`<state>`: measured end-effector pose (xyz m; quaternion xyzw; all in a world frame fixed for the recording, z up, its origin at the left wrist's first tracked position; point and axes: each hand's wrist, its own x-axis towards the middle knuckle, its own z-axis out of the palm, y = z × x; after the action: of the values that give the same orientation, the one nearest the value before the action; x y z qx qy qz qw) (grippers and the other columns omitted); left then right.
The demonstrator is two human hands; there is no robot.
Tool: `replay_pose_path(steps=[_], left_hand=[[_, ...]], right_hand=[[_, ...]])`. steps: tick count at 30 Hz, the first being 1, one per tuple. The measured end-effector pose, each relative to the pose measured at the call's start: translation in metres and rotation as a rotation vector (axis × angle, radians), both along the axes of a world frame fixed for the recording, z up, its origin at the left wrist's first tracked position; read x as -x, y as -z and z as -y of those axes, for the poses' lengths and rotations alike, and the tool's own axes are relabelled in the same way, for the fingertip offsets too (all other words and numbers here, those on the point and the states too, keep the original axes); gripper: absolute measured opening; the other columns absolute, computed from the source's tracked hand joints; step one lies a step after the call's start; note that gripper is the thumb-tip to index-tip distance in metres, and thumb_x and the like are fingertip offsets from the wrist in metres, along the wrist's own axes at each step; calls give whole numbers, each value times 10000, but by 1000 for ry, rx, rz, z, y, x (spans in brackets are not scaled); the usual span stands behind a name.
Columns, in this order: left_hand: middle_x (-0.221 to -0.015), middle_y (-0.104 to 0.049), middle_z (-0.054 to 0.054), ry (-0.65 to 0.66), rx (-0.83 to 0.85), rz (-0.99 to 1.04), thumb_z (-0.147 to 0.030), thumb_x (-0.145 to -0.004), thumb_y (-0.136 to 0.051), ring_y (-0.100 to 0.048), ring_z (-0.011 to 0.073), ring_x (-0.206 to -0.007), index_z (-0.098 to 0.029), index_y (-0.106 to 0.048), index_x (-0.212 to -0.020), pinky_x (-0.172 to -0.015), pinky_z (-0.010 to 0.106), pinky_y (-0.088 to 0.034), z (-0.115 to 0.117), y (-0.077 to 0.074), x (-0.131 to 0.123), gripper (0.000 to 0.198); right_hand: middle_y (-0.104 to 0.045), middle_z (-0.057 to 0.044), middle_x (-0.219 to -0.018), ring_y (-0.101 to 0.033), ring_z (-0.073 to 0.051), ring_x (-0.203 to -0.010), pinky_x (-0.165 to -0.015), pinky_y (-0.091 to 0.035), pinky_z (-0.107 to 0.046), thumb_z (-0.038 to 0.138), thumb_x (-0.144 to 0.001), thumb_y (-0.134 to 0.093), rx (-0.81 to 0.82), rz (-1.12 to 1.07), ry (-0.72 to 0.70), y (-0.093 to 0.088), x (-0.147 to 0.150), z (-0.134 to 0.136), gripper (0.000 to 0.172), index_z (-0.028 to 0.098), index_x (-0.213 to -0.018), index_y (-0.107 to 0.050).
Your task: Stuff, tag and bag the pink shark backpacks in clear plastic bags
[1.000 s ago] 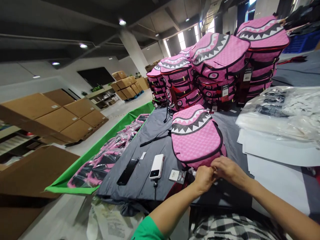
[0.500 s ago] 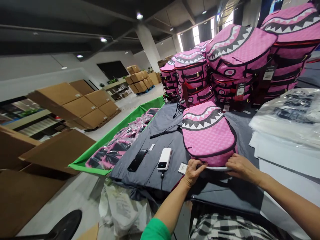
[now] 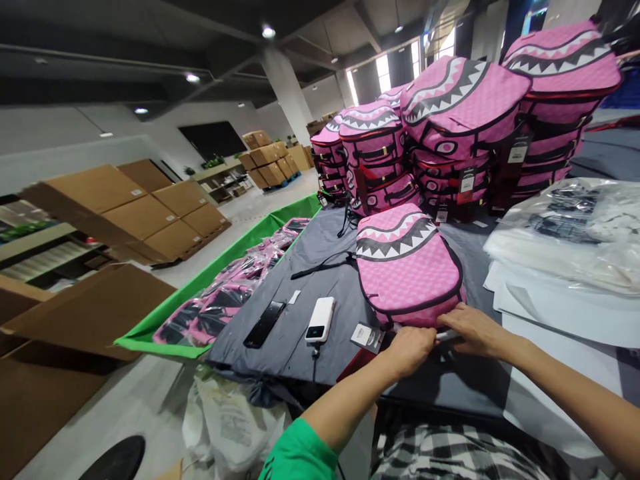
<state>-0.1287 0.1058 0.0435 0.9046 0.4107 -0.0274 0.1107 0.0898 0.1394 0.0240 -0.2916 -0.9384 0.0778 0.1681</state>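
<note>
A pink checkered backpack point(image 3: 410, 267) with a black band of white shark teeth lies on the grey-covered table, its bottom end towards me. At that lower edge my left hand point(image 3: 413, 348) is closed, its fingertips partly hidden. Just to its right, my right hand point(image 3: 475, 330) grips the bottom corner with bent fingers. A short white strip point(image 3: 447, 335) shows between the two hands, under the backpack; what it belongs to is hidden. A hang tag point(image 3: 367, 337) lies left of my left hand. One black strap point(image 3: 323, 265) stretches out to the left.
Stacked pink backpacks point(image 3: 455, 100) stand behind. To the right lie white sheets point(image 3: 550, 307) and clear plastic bags point(image 3: 575, 233). A white power bank point(image 3: 321, 320) and a black phone point(image 3: 265, 325) are on the left. Bagged items fill a green-edged bin point(image 3: 150, 343) beside the table.
My left hand has moved right along the backpack's bottom edge, close to my right hand. The right hand stays at the corner. The whole view has shifted slightly.
</note>
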Motion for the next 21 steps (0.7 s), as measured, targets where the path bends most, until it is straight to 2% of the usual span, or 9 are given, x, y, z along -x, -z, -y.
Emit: replay_pose_path(steps=[4,7,8,10,11,13,17,19,21], left_hand=[[-911,-736,125,54,20,-18,-273,-1034,-453,-715,271,-862,-96,-686,-1028,-760,339,-525,-6,11,-1,292],[-870,-733,128,45,31,-22,-204,-986,-515,-709,264,-812,-93,-701,-995,-735,324,-509,-8,9,3,218],[-871,-732,124,43,39,-17,-239,-956,-579,-705,264,-807,-98,-701,-1014,-723,317,-504,-10,5,3,195],[-885,-727,98,62,113,52,-396,-866,-715,-691,255,-802,-123,-694,-1070,-704,299,-496,-18,-7,-2,341],[-890,-721,81,78,185,108,-489,-832,-734,-682,244,-796,-137,-689,-1087,-698,288,-492,-23,-14,-6,436],[-865,-700,57,88,366,223,-624,-874,-620,-656,212,-778,-147,-694,-1041,-700,274,-482,-36,-24,-14,511],[-860,-671,82,-34,747,384,-647,-1000,-294,-632,187,-802,-114,-664,-878,-757,283,-499,-50,-23,-28,660],[-933,-680,104,-87,959,453,-665,-982,-337,-650,182,-797,-109,-644,-912,-776,302,-520,-49,-16,-30,640],[-979,-688,119,-95,1062,482,-703,-919,-466,-665,180,-767,-118,-619,-935,-760,316,-528,-44,-9,-27,604]], right_hand=[[-684,-59,-812,-596,-206,-752,-684,-356,-309,401,-807,-767,-101,73,59,-5,0,5,356,169,-1013,-592],[-678,-44,-762,-584,-190,-693,-678,-331,-324,290,-772,-778,-192,94,45,2,8,3,262,169,-902,-586],[-684,-45,-776,-586,-189,-692,-681,-328,-327,242,-755,-773,-208,92,31,5,10,2,249,166,-903,-588],[-683,-48,-780,-585,-189,-680,-671,-322,-329,165,-745,-741,-246,80,19,10,11,-1,225,155,-913,-592],[-675,-48,-758,-579,-186,-661,-662,-319,-328,137,-759,-713,-263,69,19,12,10,-2,190,148,-903,-589],[-650,-45,-702,-558,-177,-615,-641,-315,-325,107,-818,-638,-292,42,28,16,6,-4,85,142,-866,-578],[-663,-74,-763,-544,-167,-596,-620,-333,-328,121,-915,-535,-341,-18,55,23,-2,-7,60,137,-878,-580],[-647,-71,-742,-551,-175,-604,-620,-370,-328,145,-937,-523,-355,-50,85,24,-1,-7,72,123,-932,-591],[-627,-61,-720,-576,-190,-642,-636,-423,-326,149,-928,-529,-362,-75,123,21,0,-3,136,94,-1035,-594]])
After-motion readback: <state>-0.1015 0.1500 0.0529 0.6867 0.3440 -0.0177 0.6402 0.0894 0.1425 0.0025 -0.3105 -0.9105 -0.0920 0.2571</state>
